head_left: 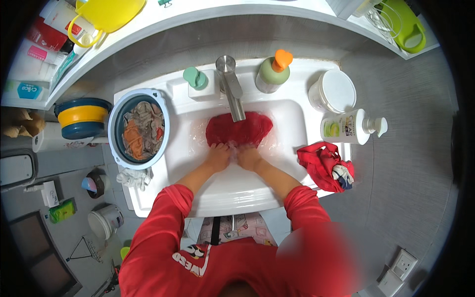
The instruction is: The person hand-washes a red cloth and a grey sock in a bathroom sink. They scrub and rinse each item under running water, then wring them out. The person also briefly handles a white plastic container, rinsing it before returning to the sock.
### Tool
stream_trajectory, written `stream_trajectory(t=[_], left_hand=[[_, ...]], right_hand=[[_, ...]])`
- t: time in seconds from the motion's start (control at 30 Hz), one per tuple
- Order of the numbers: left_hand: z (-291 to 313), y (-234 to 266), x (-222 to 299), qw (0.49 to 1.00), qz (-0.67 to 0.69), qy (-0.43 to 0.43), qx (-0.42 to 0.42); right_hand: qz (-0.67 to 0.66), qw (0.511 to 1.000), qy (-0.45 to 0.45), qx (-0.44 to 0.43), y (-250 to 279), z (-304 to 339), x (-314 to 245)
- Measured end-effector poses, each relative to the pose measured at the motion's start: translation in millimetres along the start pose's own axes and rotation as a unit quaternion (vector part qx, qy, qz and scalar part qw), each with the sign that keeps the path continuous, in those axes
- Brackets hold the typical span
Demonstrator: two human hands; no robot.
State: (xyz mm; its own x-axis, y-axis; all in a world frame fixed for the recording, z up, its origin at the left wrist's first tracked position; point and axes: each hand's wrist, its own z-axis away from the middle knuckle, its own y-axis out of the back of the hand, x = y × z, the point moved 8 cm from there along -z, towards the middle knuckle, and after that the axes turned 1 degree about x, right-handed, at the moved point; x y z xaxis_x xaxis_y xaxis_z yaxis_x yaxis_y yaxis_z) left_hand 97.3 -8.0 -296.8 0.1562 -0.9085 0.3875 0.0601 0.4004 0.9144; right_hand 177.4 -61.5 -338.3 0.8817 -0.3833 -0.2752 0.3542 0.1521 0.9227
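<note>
A wet red cloth (239, 129) is spread in the water of the white sink (292, 116), below the metal faucet (231, 86). My left hand (219, 155) grips the cloth's near edge at its left part, fingers curled on the fabric. Close beside it, my right hand (249, 157) holds the same edge further right. Splashing water between the two hands partly hides the fingertips. Bubbles and ripples surround the cloth, whose exact kind I cannot make out.
Left of the basin stands a blue tub (115, 129) of wet clothes, with a grey-white cloth (134, 178) below. A green-pump dispenser (202, 90), orange-pump bottle (272, 76), white tub (339, 91), white pump bottle (346, 127) and red garment (321, 161) line the rim.
</note>
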Motion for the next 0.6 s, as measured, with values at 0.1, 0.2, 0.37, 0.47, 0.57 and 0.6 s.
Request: stream_trajectory(t=[0.1, 0.2, 0.37, 0.47, 0.57, 0.6], left_hand=[[-7, -15, -30, 0.996, -0.041, 0.081, 0.001], [0, -21, -29, 0.995, -0.041, 0.054, -0.067], [14, 76, -38, 0.99, 0.072, 0.082, 0.089], [28, 145, -24, 0.962, 0.171, 0.145, 0.153], [28, 148, -17, 0.854, 0.471, 0.2, 0.099], [24, 159, -10, 0.877, 0.444, 0.131, 0.131]], right_hand=[[-0.083, 0.996, 0.013, -0.026, -9, -2, 1], [-0.016, 0.992, 0.123, 0.037, -9, 11, -22], [-0.39, 0.916, 0.052, 0.074, 101, 28, -4], [-0.424, 0.902, 0.049, 0.068, 169, 45, -22], [-0.398, 0.906, 0.11, 0.095, 220, 57, -49], [-0.397, 0.905, 0.122, 0.098, 228, 60, -55]])
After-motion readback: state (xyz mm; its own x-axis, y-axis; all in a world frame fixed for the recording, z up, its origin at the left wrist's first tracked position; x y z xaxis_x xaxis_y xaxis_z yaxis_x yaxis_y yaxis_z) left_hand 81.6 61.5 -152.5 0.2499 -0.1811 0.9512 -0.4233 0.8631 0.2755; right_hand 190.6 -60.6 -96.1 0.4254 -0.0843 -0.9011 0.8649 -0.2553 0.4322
